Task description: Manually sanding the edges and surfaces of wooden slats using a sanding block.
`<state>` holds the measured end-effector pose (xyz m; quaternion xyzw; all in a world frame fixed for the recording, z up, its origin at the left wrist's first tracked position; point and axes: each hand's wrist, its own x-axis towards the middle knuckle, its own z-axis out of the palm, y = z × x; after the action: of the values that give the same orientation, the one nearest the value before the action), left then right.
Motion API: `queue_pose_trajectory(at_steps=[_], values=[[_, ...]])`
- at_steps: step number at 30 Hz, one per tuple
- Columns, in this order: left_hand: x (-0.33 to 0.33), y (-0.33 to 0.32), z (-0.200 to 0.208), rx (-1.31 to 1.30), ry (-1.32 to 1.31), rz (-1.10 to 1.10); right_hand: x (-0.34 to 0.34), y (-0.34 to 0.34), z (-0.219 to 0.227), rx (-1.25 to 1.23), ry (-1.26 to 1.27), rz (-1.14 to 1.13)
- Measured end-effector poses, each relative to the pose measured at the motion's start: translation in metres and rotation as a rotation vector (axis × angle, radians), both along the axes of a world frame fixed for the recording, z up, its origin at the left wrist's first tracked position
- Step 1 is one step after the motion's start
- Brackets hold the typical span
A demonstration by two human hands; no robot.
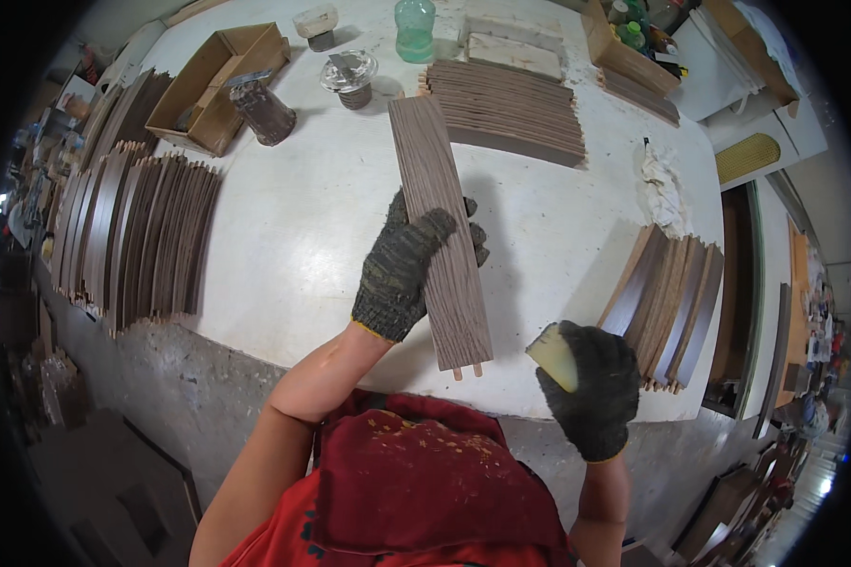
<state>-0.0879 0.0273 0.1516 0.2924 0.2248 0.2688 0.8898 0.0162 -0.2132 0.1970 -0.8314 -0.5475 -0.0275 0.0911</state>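
Observation:
Both hands wear dark knitted gloves. My left hand (pixel 402 269) is wrapped around the middle of a brown wood-grain board (pixel 442 246), its thumb across the face and fingertips showing past the right edge. The board is held above the white tabletop, its long side running away from me. Two small wooden dowels (pixel 466 372) stick out of its near end. Nearer the table's front edge, my right hand (pixel 596 386) grips a flat, pale yellow scraper-like piece (pixel 552 356), apart from the board. Part of that piece is hidden by the glove.
Stacks of similar boards stand at the left (pixel 132 236), back (pixel 511 113) and right (pixel 667 307) of the white table (pixel 284 265). Toward the back are a cardboard box (pixel 219 90), a dark cup (pixel 263 111), a green-tinted bottle (pixel 414 33) and a white rag (pixel 664 189).

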Motion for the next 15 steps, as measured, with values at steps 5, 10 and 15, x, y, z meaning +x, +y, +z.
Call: queue_pose_trajectory(at_steps=[5,10,15], values=[[0.0,-0.001,0.006,-0.004,-0.051,0.025,-0.001,-0.011,0.001,0.147,0.109,-0.119],[0.002,-0.001,0.001,-0.1,-0.094,-0.02,-0.003,-0.016,-0.006,0.165,0.14,-0.127],[0.003,-0.003,0.0,-0.082,-0.09,-0.019,-0.005,-0.016,-0.01,0.164,0.152,-0.137]])
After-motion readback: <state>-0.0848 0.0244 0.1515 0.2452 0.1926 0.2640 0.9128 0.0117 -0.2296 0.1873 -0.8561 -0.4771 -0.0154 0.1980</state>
